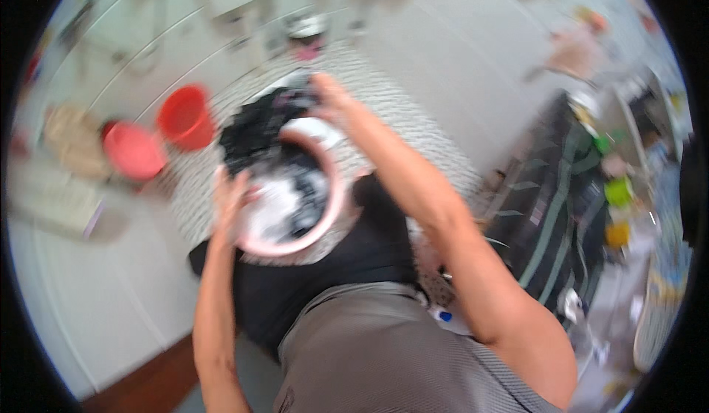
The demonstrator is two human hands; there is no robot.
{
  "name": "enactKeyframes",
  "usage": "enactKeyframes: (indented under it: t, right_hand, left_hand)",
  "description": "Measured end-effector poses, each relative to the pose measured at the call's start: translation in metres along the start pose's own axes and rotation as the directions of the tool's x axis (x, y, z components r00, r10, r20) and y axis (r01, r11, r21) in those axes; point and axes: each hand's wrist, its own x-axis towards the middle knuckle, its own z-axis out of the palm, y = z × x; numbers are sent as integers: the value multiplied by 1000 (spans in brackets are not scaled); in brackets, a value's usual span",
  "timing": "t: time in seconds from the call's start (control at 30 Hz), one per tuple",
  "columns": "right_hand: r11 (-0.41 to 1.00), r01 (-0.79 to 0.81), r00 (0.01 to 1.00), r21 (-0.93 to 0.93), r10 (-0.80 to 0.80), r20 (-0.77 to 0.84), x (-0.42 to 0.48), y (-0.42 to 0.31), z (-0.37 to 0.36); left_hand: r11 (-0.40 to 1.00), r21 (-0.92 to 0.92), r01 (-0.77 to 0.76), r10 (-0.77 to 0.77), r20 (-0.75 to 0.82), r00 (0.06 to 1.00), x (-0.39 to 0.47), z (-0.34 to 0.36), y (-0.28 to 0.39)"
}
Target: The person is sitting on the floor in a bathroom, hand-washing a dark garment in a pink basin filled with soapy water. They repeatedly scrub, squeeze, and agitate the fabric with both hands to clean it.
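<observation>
A wet black cloth [252,127] stretches between my two hands above the far left side of a pink basin [334,202]. My right hand [331,98] grips its upper end, beyond the basin's far rim. My left hand [230,191] is at the cloth's lower end by the basin's left rim, its fingers blurred around the fabric. White suds [274,202] and dark wet fabric [307,213] fill the basin, which sits between my legs. A white object [324,130], perhaps another basin's rim, shows partly behind the pink one.
To the left stand a red bucket [185,118] and a pink-red bowl [134,151], with a beige bundle [75,138] beyond. A grey textured mat [399,114] lies under the basin on pale floor tiles [465,53]. At right are a dark striped cloth [554,208] and cluttered shelves [628,114].
</observation>
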Motion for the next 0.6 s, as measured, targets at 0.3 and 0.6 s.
enactKeyframes:
  t: [0.3,0.6]
  right_hand:
    - [592,487,763,-642,-647,-17,-134,-275,17]
    - [23,246,132,-969,-991,10,-439,-416,-4]
  left_hand:
    - [993,37,111,-112,21,994,3,-24,-44]
    - [987,31,159,-161,55,985,8,-47,-78]
